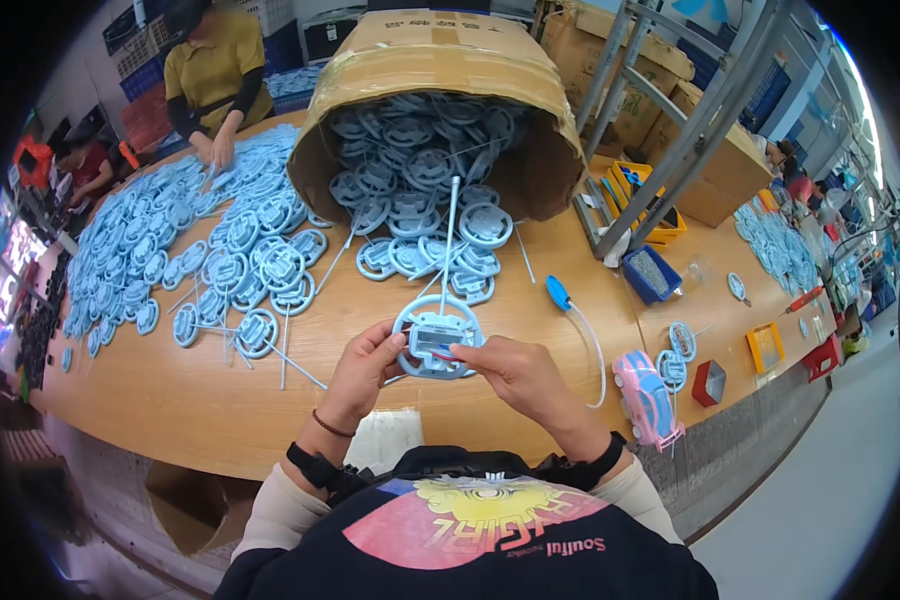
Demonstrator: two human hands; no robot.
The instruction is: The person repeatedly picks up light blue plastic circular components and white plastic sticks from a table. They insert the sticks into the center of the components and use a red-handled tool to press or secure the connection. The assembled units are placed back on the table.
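In front of my body I hold a light blue toy steering wheel (456,303), its open boxy centre facing up and a long pale blue rod (452,225) running from it toward the carton. My left hand (365,368) is closed on the wheel's left rim, thumb on top. With fingers pinched together, my right hand (518,373) reaches into the right side of the centre. A thin red wire (443,356) leads to those fingertips, and they appear closed on it. The fingertips' undersides are hidden.
A large cardboard carton (440,62) lies on its side, spilling blue wheels. A big pile of wheels (150,240) covers the table's left, where another person (215,75) works. To the right are a blue hand pump with a clear tube (598,350), a pink toy car (647,400), and a blue parts bin (652,275).
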